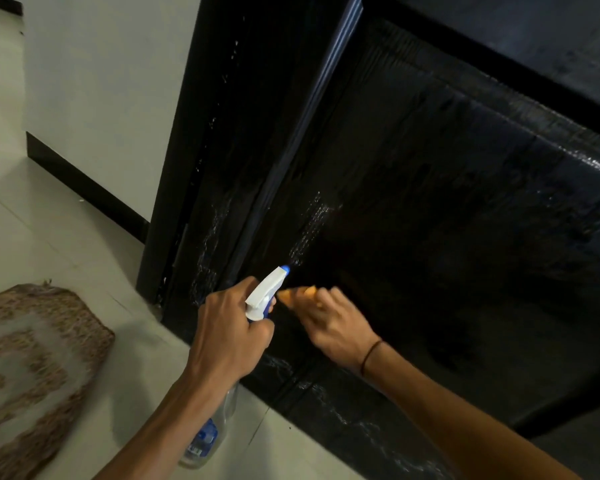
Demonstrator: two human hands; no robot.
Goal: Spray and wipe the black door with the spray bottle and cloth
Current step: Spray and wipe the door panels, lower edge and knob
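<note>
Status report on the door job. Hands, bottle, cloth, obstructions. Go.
Left hand grips spray bottle, nozzle aimed at black door. Right hand holds orange cloth at the door. Spray streaks on panel. Nothing in the way.

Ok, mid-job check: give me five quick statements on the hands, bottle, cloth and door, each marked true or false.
1. The left hand grips the spray bottle at its trigger head. True.
2. The bottle's nozzle points away from the black door, toward the mat. False: it points at the door, close to its surface.
3. The right hand holds an orange cloth against the door. True.
4. The door is completely dry. False: whitish spray streaks show on it just above the nozzle.
5. The woven mat lies on the floor to the right of the door. False: it lies to the left.
</note>
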